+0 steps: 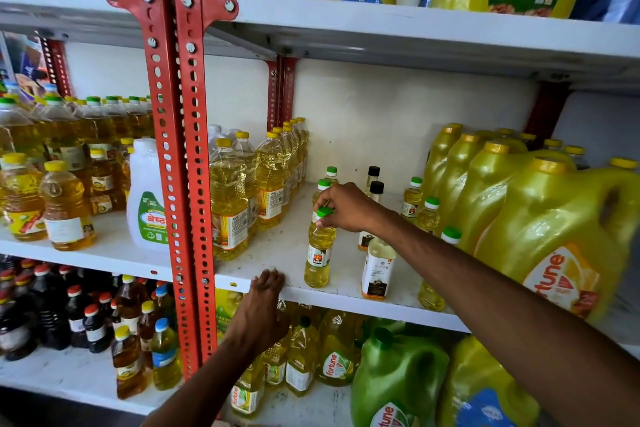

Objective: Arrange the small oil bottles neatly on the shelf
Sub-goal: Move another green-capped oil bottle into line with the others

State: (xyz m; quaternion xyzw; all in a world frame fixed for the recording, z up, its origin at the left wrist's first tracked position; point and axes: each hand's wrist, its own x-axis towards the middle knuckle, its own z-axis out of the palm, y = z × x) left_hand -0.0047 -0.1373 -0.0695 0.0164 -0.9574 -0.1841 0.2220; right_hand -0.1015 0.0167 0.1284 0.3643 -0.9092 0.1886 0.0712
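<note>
I'm reading the mid shelf (242, 274) L to R. Tall yellow-cap bottles (228, 198) are sitting in tight rows by the red upright (183, 156), so that side looks sorted already.

My left hand (266, 291) is resting on the shelf's front lip, fingers curled over the edge and holding no bottle. I'm judging it's there to steady me while the other arm is reaching in.

My right hand (346, 206) is pinching the green cap of the front small bottle (319, 250), fingertips pressed round the top. It's standing upright near the front edge, w/ two more green-cap bottles (325, 184) lined up behind it. Gripping by the cap is probably letting me slide it into line w/o knocking the neighbours.

Further R the smalls are looser: a white-label bottle (379, 270) and black-cap ones (375, 187) are standing partly behind my forearm, and more green-caps (429, 215) are running diagonally beside the big yellow jugs (554, 229). Can't tell how many are hidden by the arm. That cluster still needs squaring up, I reckon.
</note>
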